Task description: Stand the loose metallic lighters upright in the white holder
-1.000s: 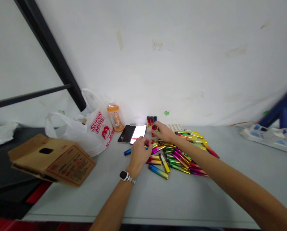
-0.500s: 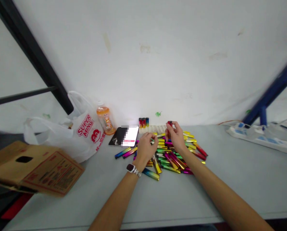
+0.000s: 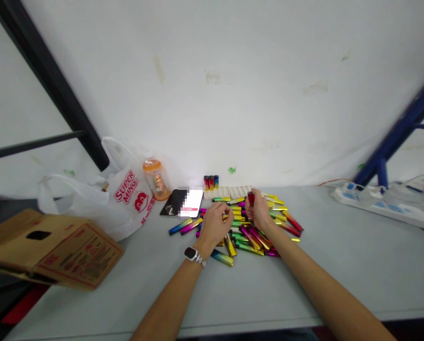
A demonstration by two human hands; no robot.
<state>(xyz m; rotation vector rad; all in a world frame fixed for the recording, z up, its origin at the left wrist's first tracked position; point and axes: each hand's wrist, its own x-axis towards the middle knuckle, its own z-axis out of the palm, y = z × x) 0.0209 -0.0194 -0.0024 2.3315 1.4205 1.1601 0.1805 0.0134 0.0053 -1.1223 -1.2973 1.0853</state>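
A heap of slim, shiny, many-coloured lighters (image 3: 257, 227) lies on the grey table (image 3: 254, 289). My right hand (image 3: 259, 213) is closed round a red lighter (image 3: 250, 199), held upright above the heap. My left hand (image 3: 213, 226), with a watch on its wrist, rests at the heap's left side; its fingers are curled on a yellow lighter (image 3: 226, 217). Three lighters (image 3: 211, 182) stand upright in a white tray (image 3: 229, 192) by the wall.
Two phones (image 3: 184, 202) lie left of the tray, one lit. An orange drink bottle (image 3: 155, 177) and a white plastic bag (image 3: 108, 194) stand further left, a cardboard box (image 3: 51, 248) at the table's left edge. A power strip (image 3: 382, 203) lies at the right.
My right hand drew back from the standing lighters by the wall, lifted a red lighter, and now holds it lower over the heap. My left hand shifted slightly right. The camera turned left.
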